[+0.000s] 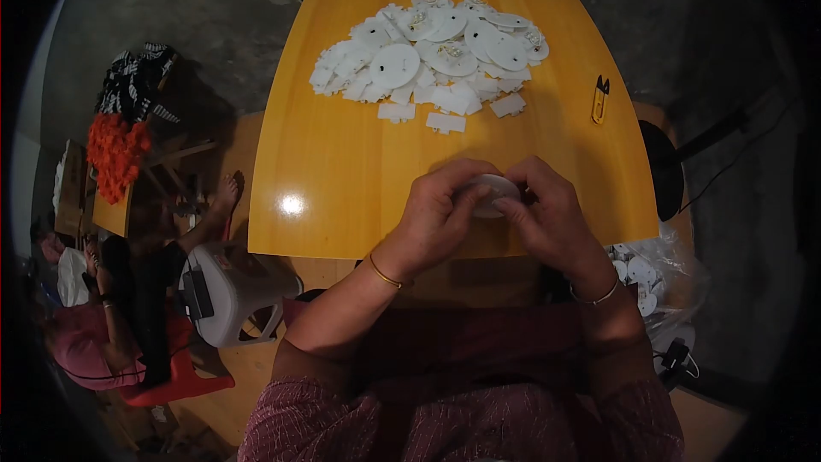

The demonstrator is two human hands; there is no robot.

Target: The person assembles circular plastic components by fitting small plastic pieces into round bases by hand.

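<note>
A round white disc point(491, 204) is held between my two hands, above the near part of the yellow table point(342, 180). My left hand point(440, 210) grips its left side, with the thumb on its face. On the right side my right hand point(546, 210) is closed on it, thumb pressed near its middle. My fingers cover much of the disc, and any small part under the thumbs cannot be made out. Beyond my hands lies a heap of white discs point(396, 66) and white rectangular pieces point(445, 123), some with small wires or dark bits on them.
Yellow-and-black thread snips point(600, 101) lie on the right of the table. A plastic bag of white discs point(640, 274) is at the lower right. To the left are a grey stool point(227, 299), orange material point(118, 154) and a seated person in pink point(94, 342).
</note>
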